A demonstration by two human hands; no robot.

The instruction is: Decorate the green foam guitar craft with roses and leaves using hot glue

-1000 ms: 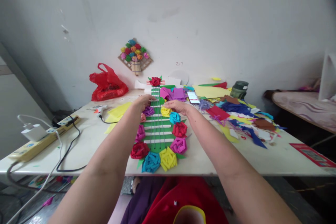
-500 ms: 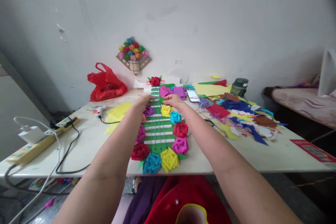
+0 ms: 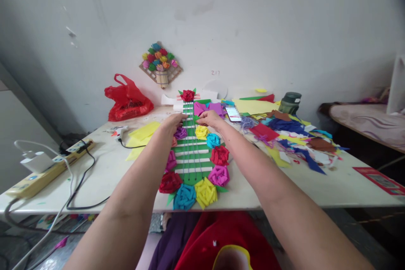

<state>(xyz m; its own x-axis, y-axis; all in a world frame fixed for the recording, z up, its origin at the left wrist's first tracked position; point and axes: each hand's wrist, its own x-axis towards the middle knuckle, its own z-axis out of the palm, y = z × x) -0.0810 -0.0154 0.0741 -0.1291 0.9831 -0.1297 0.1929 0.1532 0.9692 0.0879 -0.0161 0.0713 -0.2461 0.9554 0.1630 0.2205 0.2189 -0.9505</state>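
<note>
A guitar-shaped green craft [image 3: 191, 153] lies on the table, with white strips across it and dark strings running lengthwise. Paper flowers ring its body, among them a yellow one [image 3: 206, 193], a blue one [image 3: 184, 196] and a red one [image 3: 170, 182]. At the far end of the neck is another red flower [image 3: 187, 95]. My left hand [image 3: 174, 122] touches the left side of the neck, its fingers bent together. Opposite it, my right hand [image 3: 209, 118] has its fingers pinched at a green leaf [image 3: 196, 118] on the neck's right edge.
Yellow paper sheets [image 3: 144, 134], a glue gun [image 3: 122, 131] and a power strip [image 3: 50, 173] are on the left. A red bag [image 3: 128, 101] stands at the back. Rightward are a phone [image 3: 233, 114], paper scraps [image 3: 297, 135] and a green bottle [image 3: 290, 103].
The view has shifted very slightly. Both hands stay at the neck of the craft, in nearly the same pose.
</note>
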